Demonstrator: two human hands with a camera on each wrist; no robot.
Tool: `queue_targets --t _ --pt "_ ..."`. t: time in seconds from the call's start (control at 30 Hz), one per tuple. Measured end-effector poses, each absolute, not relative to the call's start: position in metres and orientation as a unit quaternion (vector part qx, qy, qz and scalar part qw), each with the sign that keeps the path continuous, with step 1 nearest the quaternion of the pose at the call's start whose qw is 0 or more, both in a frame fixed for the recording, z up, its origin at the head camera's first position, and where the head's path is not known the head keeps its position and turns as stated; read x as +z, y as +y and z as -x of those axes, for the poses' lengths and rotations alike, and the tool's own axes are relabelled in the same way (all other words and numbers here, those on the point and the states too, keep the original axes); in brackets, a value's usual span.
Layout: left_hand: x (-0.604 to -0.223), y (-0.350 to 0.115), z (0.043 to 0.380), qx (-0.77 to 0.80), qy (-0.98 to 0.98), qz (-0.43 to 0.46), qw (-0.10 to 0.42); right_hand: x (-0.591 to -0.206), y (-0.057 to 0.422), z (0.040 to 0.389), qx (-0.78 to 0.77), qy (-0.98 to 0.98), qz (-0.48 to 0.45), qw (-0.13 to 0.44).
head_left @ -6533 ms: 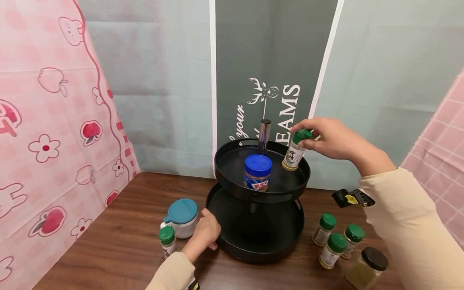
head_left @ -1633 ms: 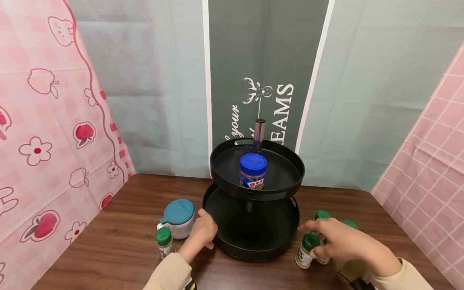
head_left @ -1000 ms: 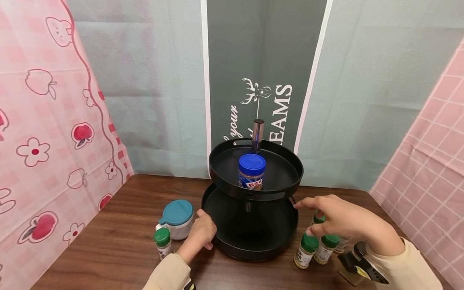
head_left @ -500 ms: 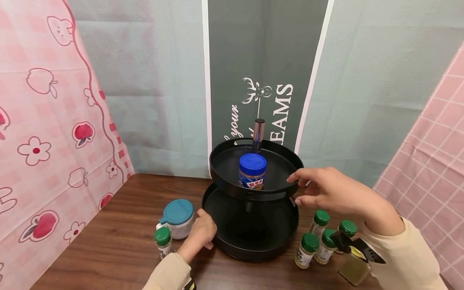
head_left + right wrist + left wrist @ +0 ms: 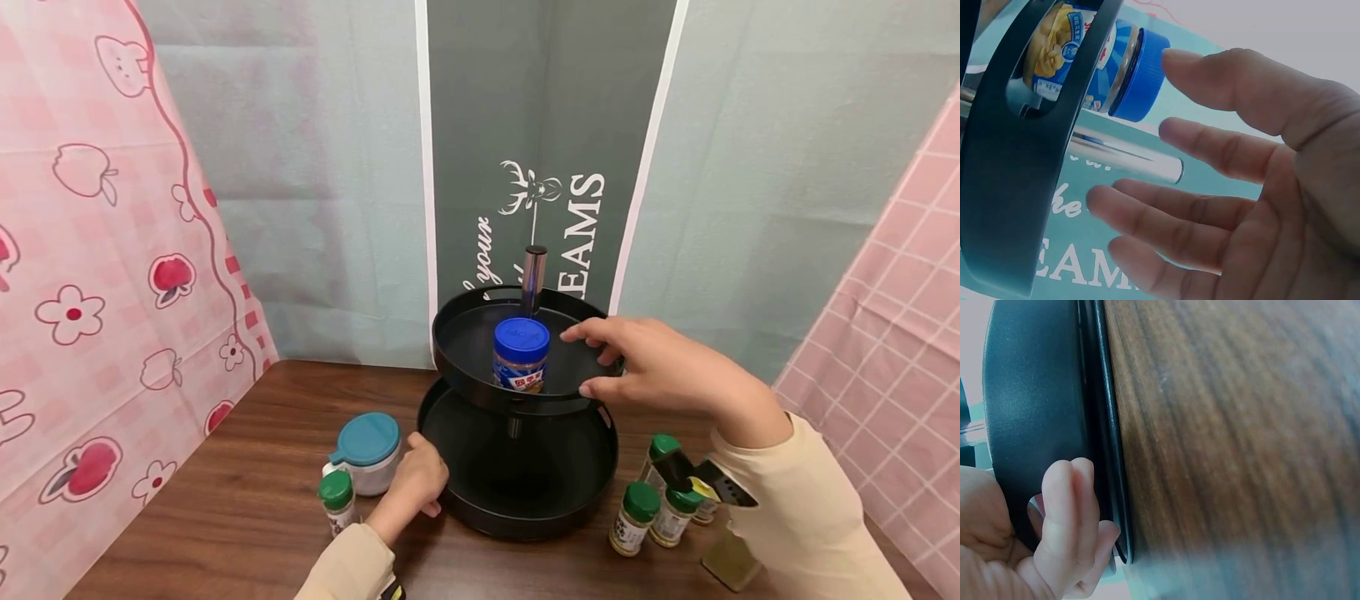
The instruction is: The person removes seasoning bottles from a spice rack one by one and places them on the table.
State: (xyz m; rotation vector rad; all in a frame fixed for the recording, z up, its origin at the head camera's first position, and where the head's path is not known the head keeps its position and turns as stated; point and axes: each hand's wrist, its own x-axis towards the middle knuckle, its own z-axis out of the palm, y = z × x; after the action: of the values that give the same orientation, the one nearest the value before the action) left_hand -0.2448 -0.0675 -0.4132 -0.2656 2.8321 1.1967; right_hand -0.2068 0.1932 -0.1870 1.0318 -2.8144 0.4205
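Note:
A black two-tier tray [image 5: 517,508] with a metal centre post [image 5: 533,279] stands on the table. On its upper tier sits a peanut butter jar [image 5: 520,371] with a blue lid, its label plain in the right wrist view. My right hand [image 5: 667,367] reaches over the upper tier's right rim, thumb and fingers spread, holding nothing. In the right wrist view its thumb tip [image 5: 1063,512] is not seen, but the jar's lid [image 5: 1141,75] lies close to the thumb, contact unclear. My left hand [image 5: 422,477] grips the lower tier's left rim by its handle slot.
Several green-capped seasoning bottles [image 5: 632,521] stand right of the tray, beside a square jar [image 5: 729,562] partly behind the right sleeve. To the left are a teal-lidded container [image 5: 370,442] and another green-capped bottle [image 5: 337,496].
The seasoning bottle my right hand held over the upper tier now stands on the table with the others. That hand let go and rose to the upper tier near the jar. My left hand stayed put.

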Motion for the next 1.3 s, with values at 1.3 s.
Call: queue_targets --t 1.3 --pt "-0.413 -0.068 0.244 0.383 0.92 0.085 0.02 -0.208 0.132 0.244 0.146 -0.918 -0.364 0.063"
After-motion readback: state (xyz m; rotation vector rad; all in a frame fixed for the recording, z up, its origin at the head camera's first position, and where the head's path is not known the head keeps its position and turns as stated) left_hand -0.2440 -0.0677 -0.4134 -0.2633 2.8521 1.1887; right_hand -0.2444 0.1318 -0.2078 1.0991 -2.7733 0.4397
